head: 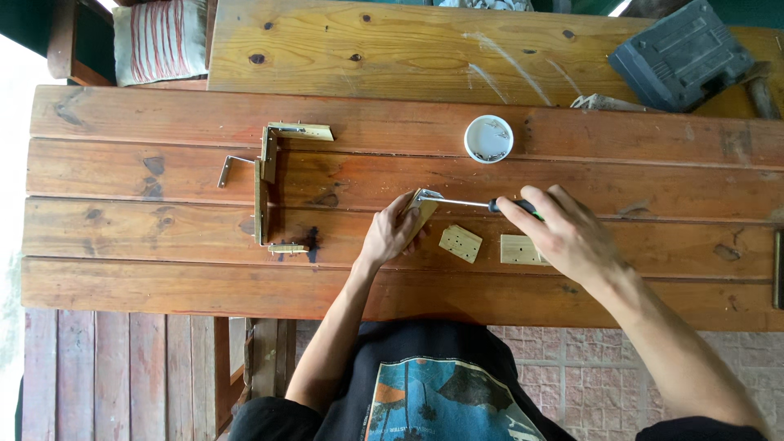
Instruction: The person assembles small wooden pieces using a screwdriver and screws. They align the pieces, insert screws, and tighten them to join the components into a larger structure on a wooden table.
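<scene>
Wooden planks, reddish and knotty, make up the surface (163, 269) where we are working. Our left hand (392, 233) is curled over a small pale wood block (424, 211), pinning it down with the fingers closed around its edge, a metal bracket (428, 195) sitting at the block's upper corner. Our right hand (563, 233) is wrapped shut around the dark handle of a screwdriver (482, 204), whose thin shaft lies almost level, its long axis running right to left, with the tip meeting the bracket just above the left hand's fingers. So the block lies to the left of the right hand, and the left hand is the one on it. Two more pale blocks (461, 242) rest between the hands (one partly under the right palm). Farther up sits a round white dish of screws (488, 138), and well to the left a partly built wooden frame with brackets (265, 184).
</scene>
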